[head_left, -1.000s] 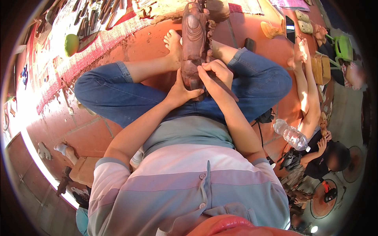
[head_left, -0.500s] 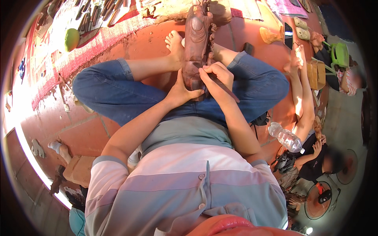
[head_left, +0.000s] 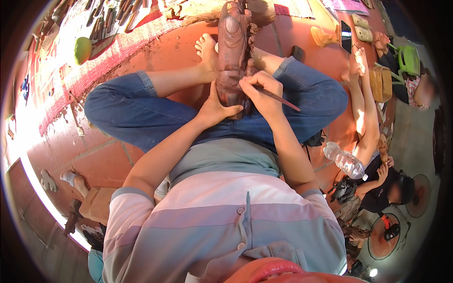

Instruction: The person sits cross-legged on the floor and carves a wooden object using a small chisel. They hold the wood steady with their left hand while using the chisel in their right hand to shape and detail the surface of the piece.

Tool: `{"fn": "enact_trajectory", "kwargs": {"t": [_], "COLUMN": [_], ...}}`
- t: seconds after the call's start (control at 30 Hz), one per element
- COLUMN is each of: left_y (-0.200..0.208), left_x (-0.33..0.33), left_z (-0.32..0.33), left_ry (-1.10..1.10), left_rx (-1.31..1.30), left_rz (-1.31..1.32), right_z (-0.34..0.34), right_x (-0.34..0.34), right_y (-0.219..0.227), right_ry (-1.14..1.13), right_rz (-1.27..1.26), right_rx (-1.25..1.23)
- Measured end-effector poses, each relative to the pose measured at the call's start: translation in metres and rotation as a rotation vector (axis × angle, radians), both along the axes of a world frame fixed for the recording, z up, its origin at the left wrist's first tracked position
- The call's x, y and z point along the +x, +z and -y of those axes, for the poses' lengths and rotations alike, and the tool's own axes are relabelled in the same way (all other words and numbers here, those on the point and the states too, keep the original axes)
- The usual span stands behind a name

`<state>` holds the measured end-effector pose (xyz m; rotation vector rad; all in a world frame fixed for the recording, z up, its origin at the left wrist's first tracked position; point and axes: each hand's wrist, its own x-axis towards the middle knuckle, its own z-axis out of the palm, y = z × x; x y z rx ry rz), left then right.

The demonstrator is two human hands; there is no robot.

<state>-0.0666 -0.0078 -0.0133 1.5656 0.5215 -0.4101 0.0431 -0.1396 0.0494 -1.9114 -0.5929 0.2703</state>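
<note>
A dark brown carved wooden statue of a robed figure lies lengthwise between my bent legs, its near end close to my lap. My left hand is closed around the near end, thumb across the top and fingers along the left side. In my right hand a slim reddish-brown carving tool is pinched, its handle slanting out to the right. The fingertips rest at the right side of the statue's lower part; the tool's working tip is hidden there.
Many hand tools lie on a cloth at the far left, beside a green fruit. A wood block stands beyond the statue. To my right are a plastic bottle, a phone and another person's legs. A cardboard box sits at left.
My right hand has turned, so the tool's handle now points more sideways to the right than before. My left hand keeps its grip on the statue. The whole view has shifted slightly.
</note>
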Motion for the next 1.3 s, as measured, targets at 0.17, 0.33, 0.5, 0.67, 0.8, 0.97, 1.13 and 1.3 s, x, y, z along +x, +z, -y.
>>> {"fn": "enact_trajectory", "kwargs": {"t": [0.17,0.33,0.5,0.67,0.8,0.97,1.13,1.3], "left_y": [-0.005,-0.004,-0.012,-0.005,-0.013,-0.013,-0.009,-0.006], "left_x": [-0.001,0.0,-0.002,0.003,0.002,0.001,0.002,0.0], "left_z": [0.001,0.0,0.0,-0.001,-0.001,0.0,0.0,-0.002], "left_ry": [-0.005,0.009,0.013,-0.007,-0.024,0.0,-0.001,-0.001], "left_rx": [0.015,-0.046,-0.068,-0.075,-0.034,-0.057,-0.048,-0.053], "left_rz": [0.001,0.011,0.047,0.002,0.096,0.054,0.048,0.041], "right_z": [0.012,0.007,0.015,0.011,0.012,0.022,0.016,0.02], "right_x": [-0.012,-0.007,-0.004,-0.014,0.0,-0.018,-0.003,-0.021], "right_y": [-0.013,-0.015,-0.008,-0.012,-0.003,-0.02,-0.019,-0.017], "right_ry": [0.013,-0.06,-0.009,-0.041,-0.052,-0.006,-0.012,0.035], "right_rz": [0.015,0.03,-0.082,-0.001,-0.083,0.125,0.053,0.112], "right_rx": [0.029,0.105,-0.023,0.13,-0.018,0.104,0.137,0.018]}}
